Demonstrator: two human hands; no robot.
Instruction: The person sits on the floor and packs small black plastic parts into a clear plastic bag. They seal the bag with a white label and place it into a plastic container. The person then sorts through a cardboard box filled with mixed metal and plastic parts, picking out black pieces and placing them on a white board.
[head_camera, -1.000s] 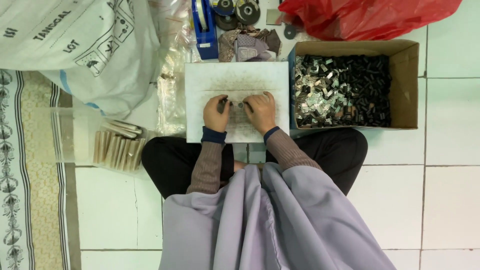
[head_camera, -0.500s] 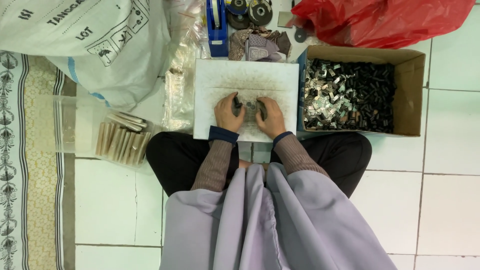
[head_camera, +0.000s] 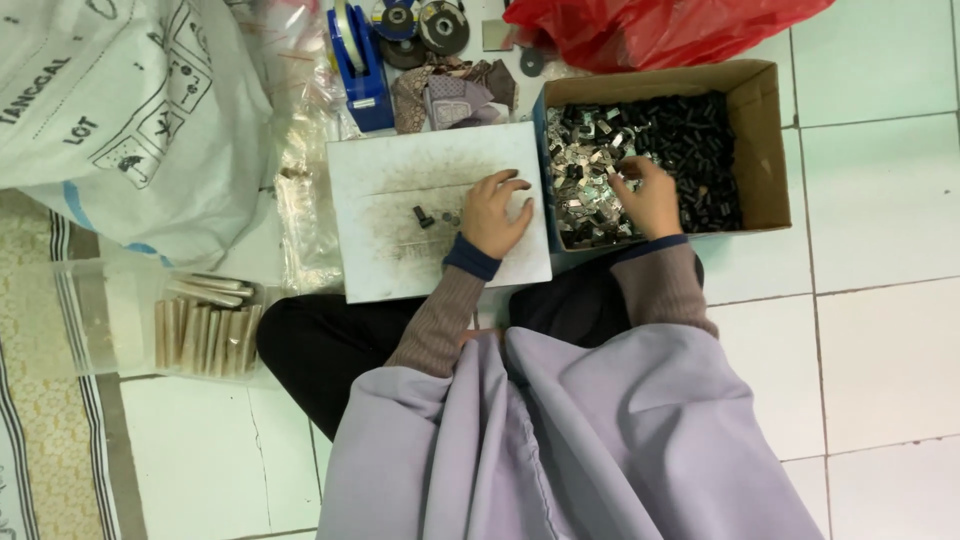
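Left hand (head_camera: 497, 212) resting spread on smudged white board (head_camera: 400, 170); right hand (head_camera: 648, 196) digging, grip unclear, in brown cardboard box (head_camera: 762, 140) of small metal clips (head_camera: 600, 150).

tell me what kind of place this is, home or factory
Likely a home or small piecework spot, not a factory line: the person sits on a white tiled floor, the right hand in a cardboard box of small metal parts, the left hand on a white board.

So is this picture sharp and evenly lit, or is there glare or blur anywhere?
Head view: soft, even light, with only faint shadows under the left hand on the smudged white board; small glints on the shiny metal pieces in the brown cardboard box; the right hand looks slightly soft.
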